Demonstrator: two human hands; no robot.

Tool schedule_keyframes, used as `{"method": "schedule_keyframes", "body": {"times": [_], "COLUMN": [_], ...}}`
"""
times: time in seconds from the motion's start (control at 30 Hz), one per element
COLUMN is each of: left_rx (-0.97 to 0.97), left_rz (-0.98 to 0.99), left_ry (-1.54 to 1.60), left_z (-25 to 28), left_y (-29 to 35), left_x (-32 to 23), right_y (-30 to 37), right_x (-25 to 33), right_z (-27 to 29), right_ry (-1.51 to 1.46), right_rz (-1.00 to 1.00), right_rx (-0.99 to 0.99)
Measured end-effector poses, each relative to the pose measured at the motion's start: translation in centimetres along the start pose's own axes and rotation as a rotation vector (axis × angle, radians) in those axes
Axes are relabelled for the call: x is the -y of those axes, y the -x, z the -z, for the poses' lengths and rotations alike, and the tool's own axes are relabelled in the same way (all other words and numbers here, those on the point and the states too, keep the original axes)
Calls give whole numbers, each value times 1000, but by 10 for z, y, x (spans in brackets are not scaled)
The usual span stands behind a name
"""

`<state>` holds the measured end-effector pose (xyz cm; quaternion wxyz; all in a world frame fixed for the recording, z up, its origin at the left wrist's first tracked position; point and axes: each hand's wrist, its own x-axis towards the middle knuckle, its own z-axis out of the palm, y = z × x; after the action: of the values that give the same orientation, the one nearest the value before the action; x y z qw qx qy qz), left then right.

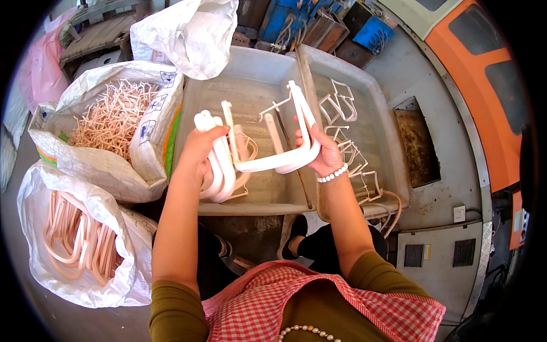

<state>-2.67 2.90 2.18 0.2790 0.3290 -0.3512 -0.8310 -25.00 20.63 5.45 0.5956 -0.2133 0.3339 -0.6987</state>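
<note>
So nearest up it's the red checked apron (262,288), then two bare arms reaching over the left tub (250,209). The left hand (199,147) has its fingers (215,132) wrapped around a bundle of white loops (222,168), a bit blurry at the edges. The right hand (325,155), with the white bead bracelet (333,174), is clutching a white bent strip (293,161) by its right-hand corner. Everything held is up above the left tub, strip right beside the bundle.

I'd call this mid-handling: strip either coming off the bundle or joining it, can't tell which. IMO the next move calls for a firm left grip and a careful right wrist, since those skinny ends look ready to snag.

Off to the left, one white sack (33,196) has pink loops (80,239), and the one past it (105,168) has a heap of thin pink sticks (117,117). Thin white frames (359,157) lie in the right tub (393,148). Beyond that, an orange machine (456,80).
</note>
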Motion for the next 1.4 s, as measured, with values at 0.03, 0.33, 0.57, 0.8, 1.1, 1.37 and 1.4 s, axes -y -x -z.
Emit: {"method": "schedule_keyframes", "body": {"times": [0.03,0.33,0.57,0.8,1.1,1.37,1.4], "left_rx": [-87,197,255,321,379,155,174], "left_rz": [-13,105,74,37,-305,-244,-198], "left_ry": [-45,164,387,238,-418,-517,-386], "left_z": [4,-23,-34,-38,-46,-57,-52], "left_y": [-5,7,17,27,38,39,35], "left_x": [6,21,21,23,33,33,35], "right_y": [0,11,20,31,-22,-28,-13], "right_x": [2,-33,-56,-51,-29,-42,-56], "right_z": [-9,-57,-72,-68,-37,-68,-87], "right_ry": [93,689,1199,1344,252,1118,1304], "right_rz": [26,21,130,-4,-194,936,898], "right_rx": [-54,-194,-145,28,-296,-147,-21]}}
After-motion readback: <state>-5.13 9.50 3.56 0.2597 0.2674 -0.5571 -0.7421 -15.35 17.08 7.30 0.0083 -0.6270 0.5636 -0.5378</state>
